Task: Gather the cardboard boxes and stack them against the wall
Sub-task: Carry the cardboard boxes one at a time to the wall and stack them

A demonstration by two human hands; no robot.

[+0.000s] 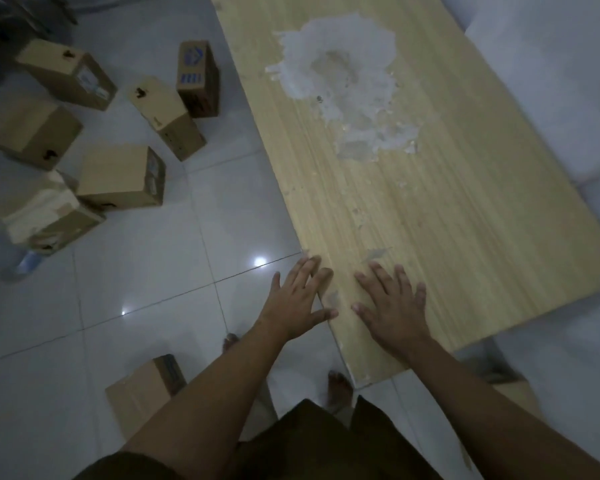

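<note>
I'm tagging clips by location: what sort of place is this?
Probably a room in a home or small storeroom: glossy white floor tiles, a worn wooden table, and cardboard boxes scattered on the floor.

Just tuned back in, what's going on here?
A person stands at the wooden table, left grip at its edge and right grip over its top, both open-fingered and holding nothing. Six cardboard boxes lie scattered on the tiled floor to the left; another box sits by the feet. None is stacked yet.
</note>
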